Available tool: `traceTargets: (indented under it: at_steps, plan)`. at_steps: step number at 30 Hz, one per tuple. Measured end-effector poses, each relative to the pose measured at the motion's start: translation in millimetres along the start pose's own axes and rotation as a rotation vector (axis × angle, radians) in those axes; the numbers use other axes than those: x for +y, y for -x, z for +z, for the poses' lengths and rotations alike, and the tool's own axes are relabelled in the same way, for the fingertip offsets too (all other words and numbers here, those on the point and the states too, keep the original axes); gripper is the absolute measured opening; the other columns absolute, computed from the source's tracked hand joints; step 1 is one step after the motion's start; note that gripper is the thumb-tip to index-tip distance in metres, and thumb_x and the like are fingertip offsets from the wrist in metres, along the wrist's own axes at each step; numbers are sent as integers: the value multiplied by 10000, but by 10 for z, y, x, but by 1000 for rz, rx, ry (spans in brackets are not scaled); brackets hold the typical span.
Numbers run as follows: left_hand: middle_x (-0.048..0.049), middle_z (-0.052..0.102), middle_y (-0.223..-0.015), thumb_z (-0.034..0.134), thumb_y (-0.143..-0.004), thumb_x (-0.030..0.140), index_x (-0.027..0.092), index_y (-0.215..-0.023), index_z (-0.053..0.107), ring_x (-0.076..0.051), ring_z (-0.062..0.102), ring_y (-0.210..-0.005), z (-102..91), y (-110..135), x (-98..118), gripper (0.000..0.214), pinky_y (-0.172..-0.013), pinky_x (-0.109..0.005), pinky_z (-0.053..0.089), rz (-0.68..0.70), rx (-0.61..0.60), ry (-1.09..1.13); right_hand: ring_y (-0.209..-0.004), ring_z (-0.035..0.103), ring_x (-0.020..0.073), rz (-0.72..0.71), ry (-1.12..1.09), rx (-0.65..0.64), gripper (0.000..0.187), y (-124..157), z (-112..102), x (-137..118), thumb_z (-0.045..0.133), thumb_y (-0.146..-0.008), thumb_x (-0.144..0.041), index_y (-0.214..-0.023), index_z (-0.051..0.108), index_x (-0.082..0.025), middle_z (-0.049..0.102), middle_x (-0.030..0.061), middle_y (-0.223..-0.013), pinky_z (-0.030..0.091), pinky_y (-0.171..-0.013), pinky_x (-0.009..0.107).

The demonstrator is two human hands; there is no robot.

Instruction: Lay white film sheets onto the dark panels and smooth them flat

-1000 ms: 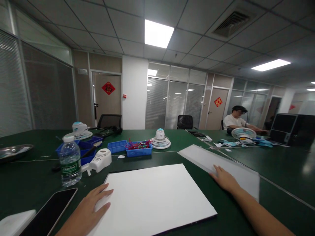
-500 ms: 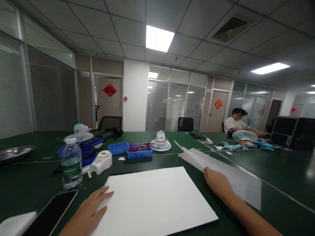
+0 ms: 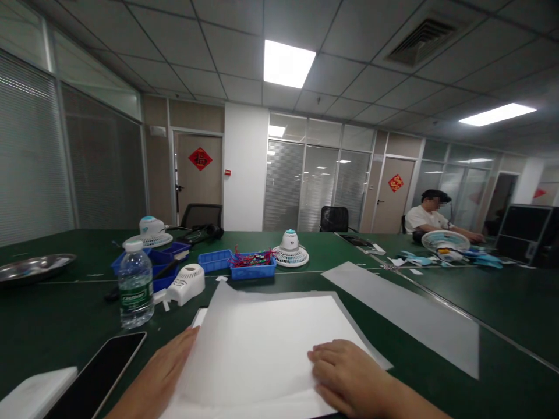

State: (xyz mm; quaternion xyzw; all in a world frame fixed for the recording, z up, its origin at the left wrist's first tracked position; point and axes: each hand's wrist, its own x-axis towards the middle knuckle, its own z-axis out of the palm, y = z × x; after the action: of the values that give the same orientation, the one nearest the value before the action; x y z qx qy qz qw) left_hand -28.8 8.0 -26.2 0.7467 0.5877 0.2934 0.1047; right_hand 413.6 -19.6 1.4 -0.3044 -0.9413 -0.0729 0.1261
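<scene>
A thin translucent sheet [image 3: 257, 337] lies over a white board or paper stack [image 3: 200, 317], whose far left corner shows from beneath. The sheet's far left corner curls upward. My right hand [image 3: 349, 375] rests on the sheet's right part, fingers curled and seemingly gripping its near right side; the fingertips are partly hidden. Along the left edge my left hand [image 3: 163, 369] lies stretched out, touching the stack, its inner fingers covered by the sheet. Another translucent sheet [image 3: 410, 317] lies flat on the table to the right.
Left of the stack are a water bottle [image 3: 136, 288], a phone [image 3: 98, 378] and a white fan housing [image 3: 187, 284]. Farther back stand a blue tray of red wires [image 3: 253, 270], a small white fan [image 3: 290, 250] and a metal dish [image 3: 37, 267]. A person [image 3: 430, 215] sits at the far right.
My right hand has moved left, bringing a translucent sheet over the white stack. A second sheet remains on the right. My left hand's fingers are now partly covered.
</scene>
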Motion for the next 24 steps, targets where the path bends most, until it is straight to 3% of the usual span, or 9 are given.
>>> traceTargets:
  at_steps: [6,10,13,18,24]
  plan:
    - [-54,592,-1442,177,-1002,490,158,-1357,621,-258,527,-1359,-20,-85,21,657,-1170,-468,319,-103,14,140,-1160,640,272,-36,-30,-31,345,47,-21,57,497,-926,-471,-1077,660,-207,684,103,-1285,475,-982,419]
    - [-74,570,-1464,385,-946,544,152,-1402,571,-273,529,-1359,28,-116,48,629,-1170,-471,329,-127,16,60,-1110,652,268,-126,-25,-37,514,25,-22,69,455,-925,-634,-1069,663,-187,697,138,-1239,491,-929,397]
    - [-93,550,-1479,510,-888,504,149,-1427,541,-286,545,-1345,41,-114,61,645,-1162,-476,351,-125,8,-16,-1098,652,254,-181,-34,-30,521,-3,-34,38,411,-954,-627,-1058,666,-184,706,140,-1214,487,-924,388]
    - [-103,533,-1490,532,-867,451,129,-1433,531,-284,539,-1349,35,-112,45,651,-1153,-460,369,-96,9,-33,-1141,635,243,-172,-129,-1,451,-15,-46,-2,418,-985,-563,-1100,667,-206,709,105,-1220,454,-984,397]
    - [-57,516,-1503,608,-827,457,236,-1336,645,-305,445,-1407,94,-109,12,556,-1163,-490,335,-3,-18,-61,-1170,629,239,-104,-231,-29,433,-34,-70,-46,570,-912,-597,-1148,672,-249,695,65,-1260,433,-1023,403]
